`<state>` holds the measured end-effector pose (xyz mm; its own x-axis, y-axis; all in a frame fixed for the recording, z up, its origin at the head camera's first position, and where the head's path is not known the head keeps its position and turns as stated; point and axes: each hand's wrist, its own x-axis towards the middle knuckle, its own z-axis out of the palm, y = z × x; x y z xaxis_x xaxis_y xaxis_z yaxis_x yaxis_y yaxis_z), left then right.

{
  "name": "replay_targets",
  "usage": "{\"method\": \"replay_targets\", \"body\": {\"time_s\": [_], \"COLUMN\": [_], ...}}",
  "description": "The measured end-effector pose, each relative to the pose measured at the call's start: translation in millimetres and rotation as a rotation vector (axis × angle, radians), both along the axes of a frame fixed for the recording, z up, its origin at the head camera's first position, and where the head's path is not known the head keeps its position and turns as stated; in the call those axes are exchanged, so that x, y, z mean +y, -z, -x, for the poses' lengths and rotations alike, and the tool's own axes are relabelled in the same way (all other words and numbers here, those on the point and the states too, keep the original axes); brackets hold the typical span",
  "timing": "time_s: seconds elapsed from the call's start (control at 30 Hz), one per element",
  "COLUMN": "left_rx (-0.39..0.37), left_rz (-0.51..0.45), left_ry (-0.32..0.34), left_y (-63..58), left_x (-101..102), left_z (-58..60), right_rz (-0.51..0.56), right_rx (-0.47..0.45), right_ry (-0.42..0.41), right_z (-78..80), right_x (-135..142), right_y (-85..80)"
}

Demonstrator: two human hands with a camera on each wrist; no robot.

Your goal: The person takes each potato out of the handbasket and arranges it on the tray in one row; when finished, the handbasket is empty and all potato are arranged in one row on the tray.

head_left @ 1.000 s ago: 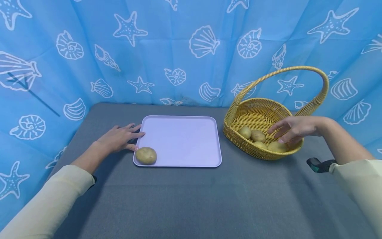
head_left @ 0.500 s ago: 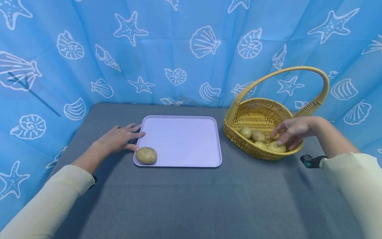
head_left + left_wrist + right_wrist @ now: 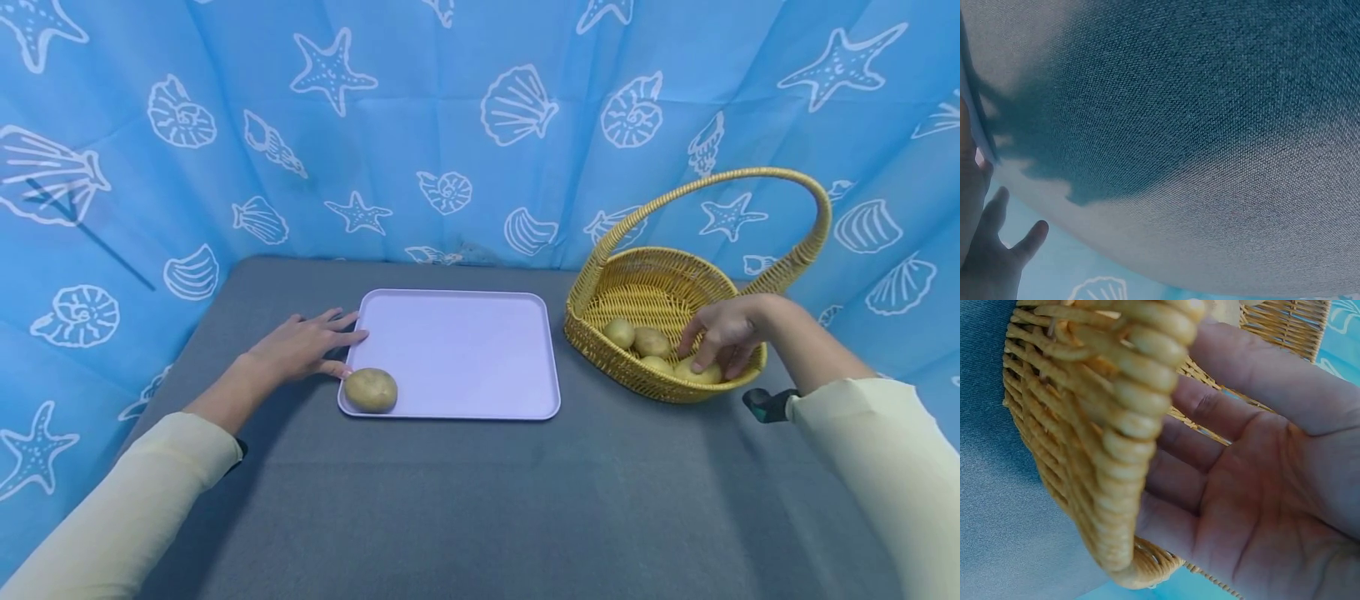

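My left hand (image 3: 300,348) lies with spread fingers on the left rim of a pale lilac tray (image 3: 457,354), the thumb beside a potato (image 3: 371,390) in the tray's near left corner. In the left wrist view the fingers (image 3: 994,231) show at the lower left edge. At the right, my right hand (image 3: 731,329) reaches into a yellow wicker basket (image 3: 615,354), thumb and fingers round the nearest right potato (image 3: 693,372). The right wrist view shows the palm (image 3: 1254,494) facing the basket rim, which hides the fingertips.
Other potatoes (image 3: 651,342) lie in the basket, left of the right hand. The basket's tall handle (image 3: 757,172) arches above it. Grey cloth (image 3: 465,508) covers the table, and a blue curtain (image 3: 412,125) with shell and starfish prints hangs behind.
My right hand has come down and slightly left into the basket, its fingers closing about the potato there. The left hand, the tray and its potato keep their places.
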<state>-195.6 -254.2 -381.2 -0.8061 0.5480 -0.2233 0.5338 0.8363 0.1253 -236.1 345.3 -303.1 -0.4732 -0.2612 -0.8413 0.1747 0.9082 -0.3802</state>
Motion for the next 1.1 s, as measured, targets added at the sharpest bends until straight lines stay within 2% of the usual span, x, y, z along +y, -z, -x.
{"method": "replay_targets", "body": {"time_s": [0.43,0.6,0.77,0.97,1.1], "left_rx": [-0.009,-0.007,-0.002,0.004,0.005], "left_rz": [-0.014,-0.016,-0.020,-0.019,-0.023], "left_ry": [0.000,0.004,0.001,0.005,0.007], "left_y": [1.2,1.4,0.6,0.4,1.0], "left_x": [-0.6,-0.3,-0.1,-0.4,0.2], "left_z": [0.6,0.6,-1.5,-1.6,-1.6], "right_rz": [-0.018,0.007,0.110,0.270,0.350], "right_rx": [0.128,0.174,0.206,0.250,0.326], "right_ry": [-0.195,-0.186,-0.151,-0.177,-0.205], "right_z": [-0.6,-1.4,-4.5,-12.2,-19.3], "right_x": [3.8,6.3,6.1,-6.0,-26.1], "right_y": [-1.3,-9.4,-20.6,-37.6,-45.3]}}
